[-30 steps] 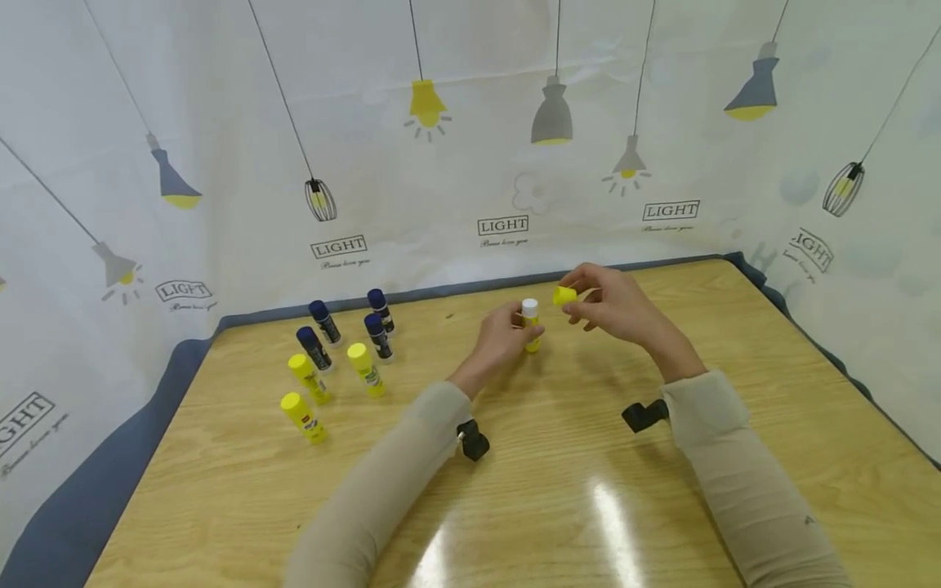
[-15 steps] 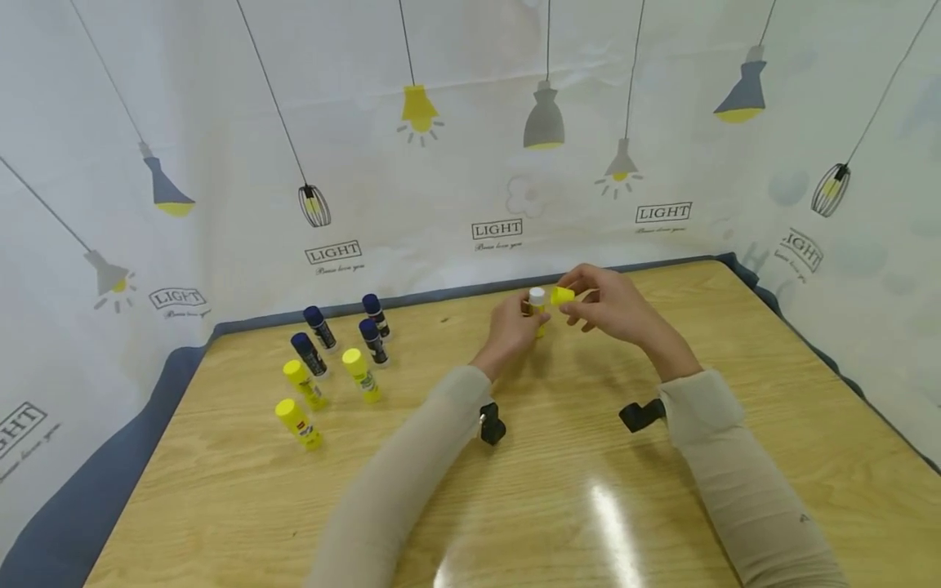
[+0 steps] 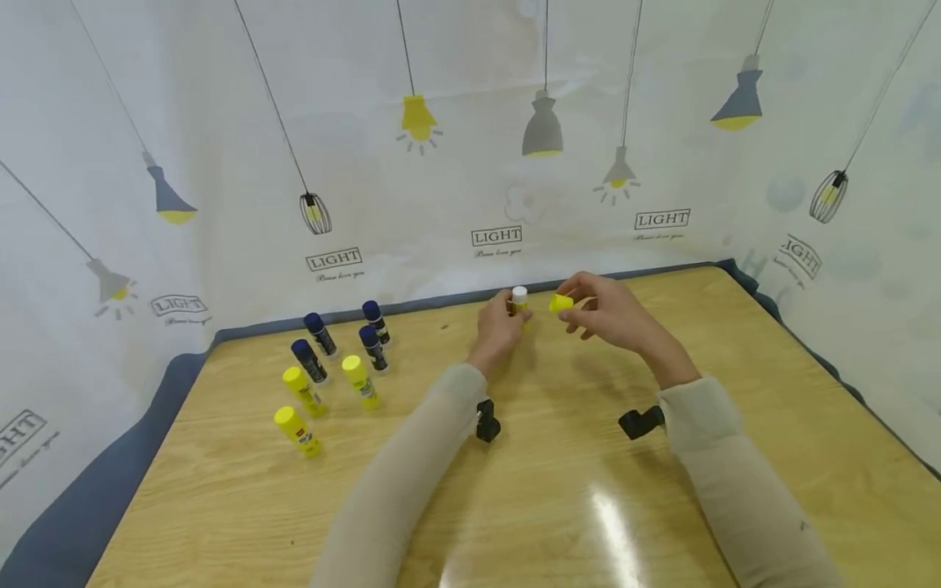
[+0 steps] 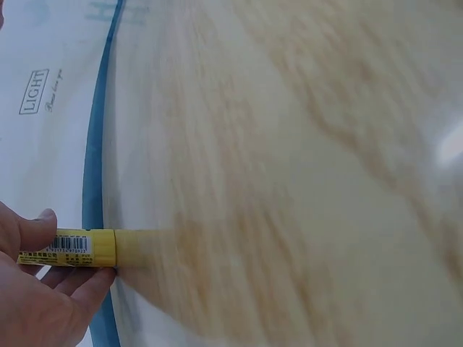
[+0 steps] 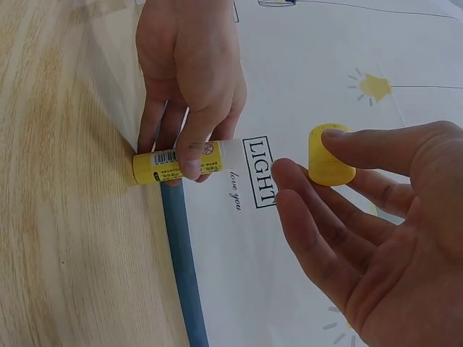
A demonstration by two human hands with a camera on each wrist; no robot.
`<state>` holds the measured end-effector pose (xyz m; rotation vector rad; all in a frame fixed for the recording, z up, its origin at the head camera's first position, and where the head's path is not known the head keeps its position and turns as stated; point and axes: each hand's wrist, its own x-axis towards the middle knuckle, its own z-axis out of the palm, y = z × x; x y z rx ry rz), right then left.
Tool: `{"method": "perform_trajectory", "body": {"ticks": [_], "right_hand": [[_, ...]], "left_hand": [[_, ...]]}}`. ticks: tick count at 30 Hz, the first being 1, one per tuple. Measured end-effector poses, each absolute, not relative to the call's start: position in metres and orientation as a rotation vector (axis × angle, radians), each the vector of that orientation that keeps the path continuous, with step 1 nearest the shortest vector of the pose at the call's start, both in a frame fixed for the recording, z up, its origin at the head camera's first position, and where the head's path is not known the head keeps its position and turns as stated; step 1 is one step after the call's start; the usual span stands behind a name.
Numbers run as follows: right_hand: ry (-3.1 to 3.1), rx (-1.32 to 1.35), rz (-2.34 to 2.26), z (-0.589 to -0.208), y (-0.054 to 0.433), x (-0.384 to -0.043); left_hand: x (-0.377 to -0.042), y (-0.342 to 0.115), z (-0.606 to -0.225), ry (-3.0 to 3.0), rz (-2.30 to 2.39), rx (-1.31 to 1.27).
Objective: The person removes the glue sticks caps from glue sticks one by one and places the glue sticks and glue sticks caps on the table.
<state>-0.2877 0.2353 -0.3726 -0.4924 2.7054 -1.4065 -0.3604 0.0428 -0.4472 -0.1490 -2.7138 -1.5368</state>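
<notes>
My left hand (image 3: 500, 327) grips an uncapped glue stick (image 5: 170, 165) near the table's back edge. Its body is yellow with a printed label, and a white top (image 3: 519, 292) points upward. In the left wrist view the yellow base shows below my curled fingers, close over the wood. To the right, my right hand (image 3: 606, 314) pinches a yellow cap (image 5: 331, 155) between thumb and fingers. The cap is apart from the glue stick, at about the height of its white top.
On the left of the wooden table (image 3: 559, 498) stand several capped glue sticks. The front ones are yellow (image 3: 297, 431); behind them are dark blue-capped ones (image 3: 320, 333). A white cloth (image 3: 426, 196) printed with lamps hangs behind the table.
My left hand carried the glue stick right toward the cap, then back left and farther away. The right hand keeps its pinch on the cap, nearly in place. The standing glue sticks have not moved.
</notes>
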Motion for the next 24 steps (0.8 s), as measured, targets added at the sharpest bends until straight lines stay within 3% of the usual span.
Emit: {"method": "perform_trajectory", "body": {"ticks": [24], "right_hand": [[2.691, -0.508, -1.379, -0.3765, 0.2331, -0.2885]], "left_hand": [[-0.3611, 0.0419, -0.4435, -2.746, -1.502, -0.116]]}}
